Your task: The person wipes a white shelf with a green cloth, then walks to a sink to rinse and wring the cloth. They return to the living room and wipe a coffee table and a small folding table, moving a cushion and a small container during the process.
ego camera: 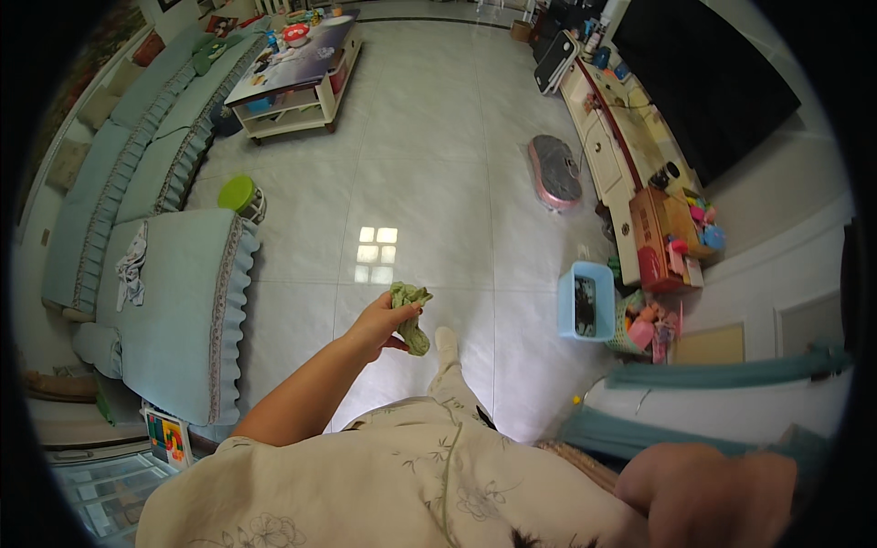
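My left hand (380, 325) is closed around a crumpled green cloth (413, 329), held out in front of my body above the pale tiled floor. Folds of the cloth stick out above and below my fingers. At the lower right, close to the camera, a blurred bent arm (712, 490) shows; my right hand cannot be made out there. Nearest to that arm are teal fabric strips (726, 375) and a white surface between them.
A blue plastic bin (565, 301) and a basket of toys (627, 322) stand at the right, beside the TV cabinet (606, 157). A pink-edged vibration plate (556, 171) lies on the floor. At the left are a green-topped stool (237, 194), a covered sofa (175, 308) and a coffee table (294, 82).
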`<control>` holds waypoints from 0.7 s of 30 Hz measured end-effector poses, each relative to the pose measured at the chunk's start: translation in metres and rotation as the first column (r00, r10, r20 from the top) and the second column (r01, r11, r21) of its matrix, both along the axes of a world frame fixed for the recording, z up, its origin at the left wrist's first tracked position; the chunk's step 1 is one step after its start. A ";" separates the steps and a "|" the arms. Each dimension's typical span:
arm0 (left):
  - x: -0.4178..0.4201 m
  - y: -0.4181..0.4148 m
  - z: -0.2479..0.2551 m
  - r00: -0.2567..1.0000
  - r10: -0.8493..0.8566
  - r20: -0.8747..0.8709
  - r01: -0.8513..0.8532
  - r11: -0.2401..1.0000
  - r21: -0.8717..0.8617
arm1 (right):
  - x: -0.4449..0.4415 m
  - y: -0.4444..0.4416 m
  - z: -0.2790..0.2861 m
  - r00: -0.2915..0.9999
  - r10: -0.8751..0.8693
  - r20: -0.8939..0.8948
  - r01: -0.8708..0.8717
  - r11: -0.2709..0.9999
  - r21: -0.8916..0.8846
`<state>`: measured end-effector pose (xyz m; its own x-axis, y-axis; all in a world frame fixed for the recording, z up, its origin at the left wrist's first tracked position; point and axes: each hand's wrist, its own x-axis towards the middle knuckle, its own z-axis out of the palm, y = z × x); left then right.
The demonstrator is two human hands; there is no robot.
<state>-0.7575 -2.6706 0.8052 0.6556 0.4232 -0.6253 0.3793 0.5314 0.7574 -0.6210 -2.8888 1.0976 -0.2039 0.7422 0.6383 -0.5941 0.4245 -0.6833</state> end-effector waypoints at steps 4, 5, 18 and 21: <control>0.059 0.043 -0.001 0.999 -0.017 0.031 0.019 0.999 -0.045 | 0.067 0.048 -0.036 0.932 -0.278 0.233 0.324 0.927 -0.187; 0.043 0.061 -0.002 0.996 0.092 -0.022 -0.093 0.995 -0.041 | 0.098 0.083 -0.073 0.868 -0.277 0.411 0.411 0.865 -0.286; 0.121 0.228 0.026 0.971 0.083 0.225 -0.086 0.996 0.002 | 0.166 0.368 -0.286 0.871 0.098 0.482 0.348 0.570 -0.744; 0.108 0.294 0.016 0.979 0.178 0.101 -0.193 0.968 0.161 | 0.166 0.427 -0.297 0.908 0.012 0.418 0.354 0.511 -0.783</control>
